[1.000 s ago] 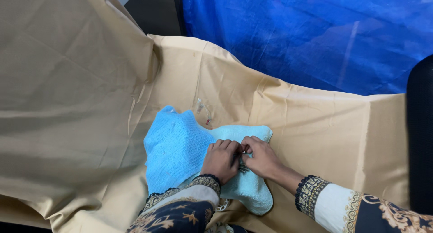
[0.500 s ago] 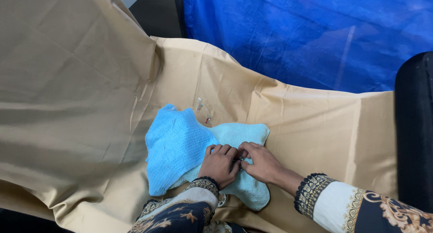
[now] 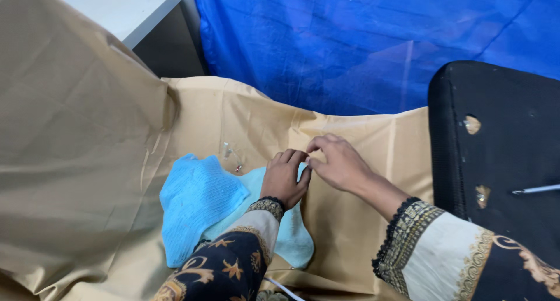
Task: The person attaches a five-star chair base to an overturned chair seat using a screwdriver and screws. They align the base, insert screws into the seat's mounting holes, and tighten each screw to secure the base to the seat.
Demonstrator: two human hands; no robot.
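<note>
**A:** So we're looking down at our two hands working over the blue cloths. Our left hand [image 3: 284,179] is resting curled, knuckles up, on the pale blue cloth [image 3: 289,234], fingertips pressing at its far edge. Our right hand [image 3: 337,163] is coming in from the right, thumb and forefinger pinching together right against the left fingertips. Whether they're pinching the cloth edge or something tiny like a thread, we can't tell.

**B:** Agreed, both hands are meeting at that one spot. The pale cloth is lying under and near of the left hand, long axis running from the fingertips back toward us. So the left hand is on it, and the right is only touching at the far corner.

**A:** And the brighter blue knit cloth [image 3: 195,205] is sitting just left of it, overlapping the pale one and bunching up a little.

**B:** Everything's lying on that tan sheet [image 3: 87,137], which is rising in a big fold on the left. There's something small and clear [image 3: 232,155], maybe glasses, on the sheet just far-left of the hands. It's not blocking anything.

**A:** A black padded seat [image 3: 501,143] is crowding the right side, a blue tarp [image 3: 379,38] is hanging at the back, and a white table [image 3: 125,6] corner is showing far left.
</note>
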